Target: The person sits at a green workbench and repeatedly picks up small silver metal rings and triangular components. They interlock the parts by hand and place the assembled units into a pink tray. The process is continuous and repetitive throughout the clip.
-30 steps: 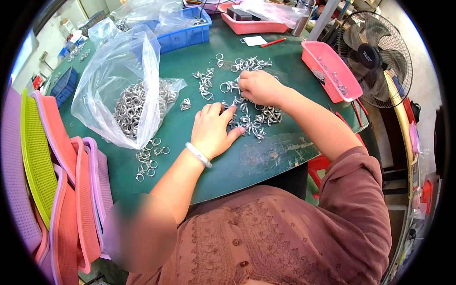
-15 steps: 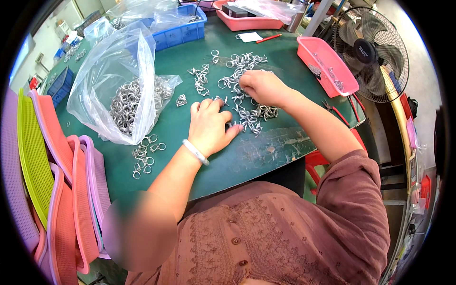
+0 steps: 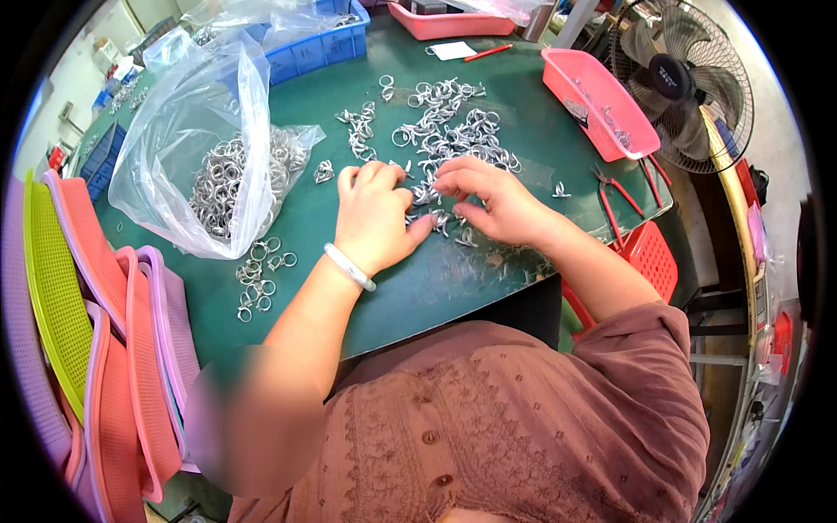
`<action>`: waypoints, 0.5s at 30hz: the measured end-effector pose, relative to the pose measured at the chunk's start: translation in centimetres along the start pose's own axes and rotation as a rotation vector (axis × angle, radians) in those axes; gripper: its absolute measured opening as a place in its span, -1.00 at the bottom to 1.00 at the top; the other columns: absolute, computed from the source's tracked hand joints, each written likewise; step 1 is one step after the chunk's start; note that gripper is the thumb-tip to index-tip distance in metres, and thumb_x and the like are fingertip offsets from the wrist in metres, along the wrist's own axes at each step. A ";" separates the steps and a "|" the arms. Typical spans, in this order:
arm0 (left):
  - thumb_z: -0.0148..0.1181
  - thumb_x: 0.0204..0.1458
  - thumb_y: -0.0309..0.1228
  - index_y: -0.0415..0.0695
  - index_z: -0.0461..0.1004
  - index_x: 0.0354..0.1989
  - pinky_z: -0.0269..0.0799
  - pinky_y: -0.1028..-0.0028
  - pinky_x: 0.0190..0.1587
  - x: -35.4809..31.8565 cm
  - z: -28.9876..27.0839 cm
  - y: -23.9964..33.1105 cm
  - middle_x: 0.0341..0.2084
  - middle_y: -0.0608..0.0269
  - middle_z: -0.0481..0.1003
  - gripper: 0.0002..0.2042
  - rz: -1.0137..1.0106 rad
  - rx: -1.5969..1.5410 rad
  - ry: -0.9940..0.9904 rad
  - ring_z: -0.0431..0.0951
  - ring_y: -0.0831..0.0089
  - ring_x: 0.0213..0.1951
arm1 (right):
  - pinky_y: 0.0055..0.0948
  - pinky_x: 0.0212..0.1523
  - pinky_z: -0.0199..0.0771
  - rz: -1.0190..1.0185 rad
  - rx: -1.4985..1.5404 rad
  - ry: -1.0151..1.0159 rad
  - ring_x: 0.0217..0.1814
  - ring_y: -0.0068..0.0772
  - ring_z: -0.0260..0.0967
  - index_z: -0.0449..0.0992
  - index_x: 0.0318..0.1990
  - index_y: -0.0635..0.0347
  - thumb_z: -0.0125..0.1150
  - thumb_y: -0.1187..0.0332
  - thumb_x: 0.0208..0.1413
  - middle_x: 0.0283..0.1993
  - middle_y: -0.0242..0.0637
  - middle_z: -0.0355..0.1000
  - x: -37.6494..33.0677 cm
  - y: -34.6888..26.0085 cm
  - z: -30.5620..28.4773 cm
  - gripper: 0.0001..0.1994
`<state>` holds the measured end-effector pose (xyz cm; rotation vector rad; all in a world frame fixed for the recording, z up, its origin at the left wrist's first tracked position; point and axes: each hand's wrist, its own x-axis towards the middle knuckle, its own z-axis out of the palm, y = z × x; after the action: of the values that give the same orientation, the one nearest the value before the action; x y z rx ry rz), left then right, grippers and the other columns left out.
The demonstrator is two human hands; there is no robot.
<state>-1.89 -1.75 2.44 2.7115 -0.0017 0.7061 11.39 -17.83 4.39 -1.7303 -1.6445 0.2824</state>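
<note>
Silver-coloured metal rings (image 3: 475, 139) lie in a loose spread across the green table (image 3: 471, 292). My left hand (image 3: 375, 213), with a pale bangle (image 3: 349, 267) at its wrist, rests palm down at the near left of this spread. Its fingers are bent and apart, the thumb pointing right, and the fingertips touch a few rings. Close by on the right is my right hand (image 3: 499, 205), thumb and fingers apart over the near rings; I see nothing held in it. Some rings between the two hands are partly hidden by the fingers.
A clear plastic bag (image 3: 248, 96) full of rings stands left, with loose rings (image 3: 257, 283) before it. Pink tray (image 3: 602, 105), red-handled pliers (image 3: 609, 205) and fan (image 3: 680, 78) are right. Blue crate (image 3: 318, 54) is behind; stacked baskets (image 3: 157, 366) line the left.
My right hand has come nearer, down from the middle of the spread, and its fingers have opened from a pinch. My left hand stays nearly in place. The whole view has shifted slightly.
</note>
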 end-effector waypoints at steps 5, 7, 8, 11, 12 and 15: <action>0.33 -0.31 -0.25 -0.15 0.51 -0.50 0.06 0.22 0.04 -0.1 0.2 -0.3 -0.25 0.18 0.42 -0.74 0.012 -0.024 0.034 0.33 0.24 -0.07 | -0.30 -0.07 0.36 0.089 -0.100 0.047 -0.05 -0.10 0.31 0.42 -0.12 0.21 0.17 0.56 -0.13 -0.08 -0.17 0.31 -0.5 0.3 0.4 -0.67; 0.33 -0.30 -0.26 -0.14 0.51 -0.49 0.05 0.22 0.05 -0.1 0.2 -0.2 -0.24 0.18 0.42 -0.75 0.024 -0.030 0.043 0.33 0.23 -0.07 | -0.27 -0.09 0.36 0.131 -0.137 -0.010 -0.06 -0.08 0.31 0.43 -0.16 0.20 0.17 0.52 -0.13 -0.15 -0.18 0.34 -0.6 0.1 0.0 -0.71; 0.33 -0.30 -0.25 -0.14 0.51 -0.49 0.05 0.22 0.05 0.0 0.1 -0.1 -0.24 0.18 0.41 -0.75 0.005 -0.003 0.055 0.33 0.23 -0.07 | -0.27 -0.10 0.36 0.136 -0.178 -0.057 -0.07 -0.08 0.31 0.44 -0.18 0.20 0.17 0.50 -0.12 -0.18 -0.18 0.35 -0.5 0.0 -0.5 -0.73; 0.33 -0.29 -0.25 -0.13 0.52 -0.50 0.05 0.20 0.06 0.0 -0.3 -0.2 -0.24 0.19 0.41 -0.76 -0.087 0.128 0.023 0.33 0.22 -0.07 | -0.26 -0.15 0.36 0.133 -0.234 -0.054 -0.12 -0.09 0.31 0.45 -0.24 0.20 0.16 0.49 -0.12 -0.25 -0.20 0.37 -0.5 0.5 -0.9 -0.78; 0.33 -0.29 -0.25 -0.12 0.52 -0.50 0.04 0.20 0.06 -0.1 -0.4 -0.3 -0.24 0.19 0.41 -0.77 -0.124 0.179 0.002 0.33 0.22 -0.07 | -0.25 -0.16 0.36 0.130 -0.243 -0.029 -0.14 -0.09 0.31 0.45 -0.25 0.20 0.16 0.48 -0.12 -0.28 -0.21 0.37 -0.5 0.6 -1.0 -0.79; 0.32 -0.29 -0.29 -0.11 0.49 -0.55 0.05 0.20 0.05 -0.1 -0.1 -0.4 -0.28 0.20 0.41 -0.81 -0.124 0.135 0.033 0.33 0.23 -0.09 | -0.23 -0.12 0.32 0.057 -0.351 0.025 -0.12 -0.11 0.30 0.46 -0.24 0.19 0.15 0.48 -0.12 -0.26 -0.24 0.38 -0.6 0.7 -0.7 -0.78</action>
<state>-2.02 -1.34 2.34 2.7976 0.2278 0.7385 12.26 -18.60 4.31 -2.0313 -1.7041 -0.0042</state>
